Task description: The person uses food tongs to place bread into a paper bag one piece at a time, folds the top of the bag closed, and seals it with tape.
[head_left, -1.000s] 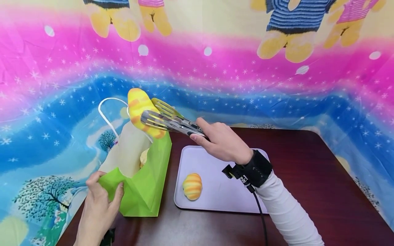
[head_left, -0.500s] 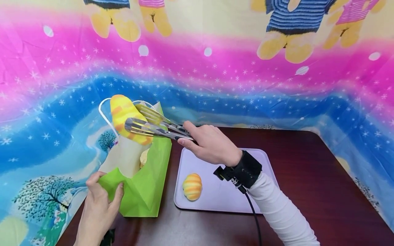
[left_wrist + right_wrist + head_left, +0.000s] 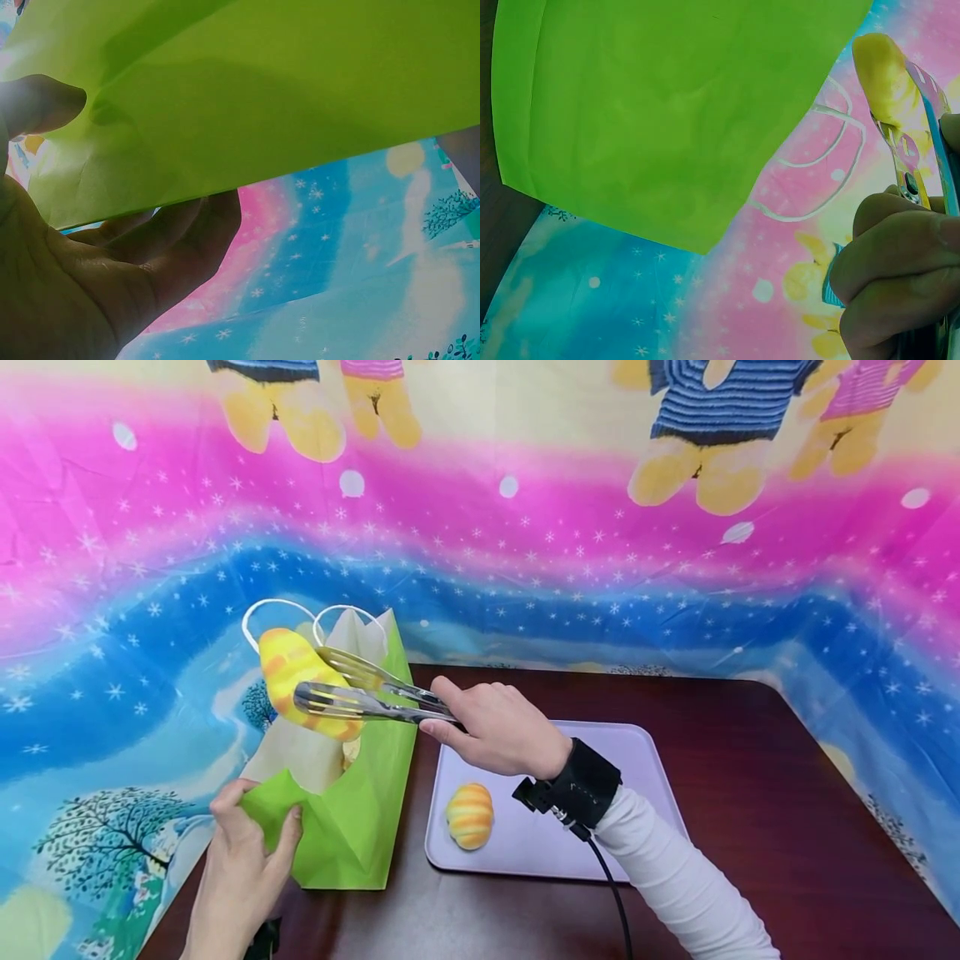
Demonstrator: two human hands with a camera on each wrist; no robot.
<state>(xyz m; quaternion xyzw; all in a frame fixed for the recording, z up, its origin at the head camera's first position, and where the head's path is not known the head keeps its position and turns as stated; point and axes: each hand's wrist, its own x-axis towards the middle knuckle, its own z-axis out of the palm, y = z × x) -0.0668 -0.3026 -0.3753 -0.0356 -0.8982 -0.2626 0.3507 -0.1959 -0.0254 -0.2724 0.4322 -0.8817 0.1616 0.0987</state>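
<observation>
My right hand (image 3: 498,728) grips metal tongs (image 3: 375,702), whose slotted ends clamp a long yellow bread (image 3: 288,672) with orange stripes. The bread hangs tilted over the mouth of a green paper bag (image 3: 360,810). At the bag's near left rim, my left hand (image 3: 243,852) pinches the paper between thumb and fingers; the left wrist view shows the thumb on one side of the green sheet (image 3: 285,97). Inside the bag, part of a pale yellowish thing (image 3: 350,752) shows, mostly hidden. The right wrist view has the bread (image 3: 885,75) beyond the curled fingers (image 3: 900,247).
A lilac tray (image 3: 555,835) lies right of the bag, under the right forearm. On its left part sits a small striped bread roll (image 3: 470,816). White cord handles (image 3: 279,602) rise from the bag. A patterned cloth (image 3: 525,552) hangs behind the dark wooden table (image 3: 787,793).
My right hand has moved left and down, bringing the tongs and bread lower over the bag opening. My left hand keeps its place on the rim.
</observation>
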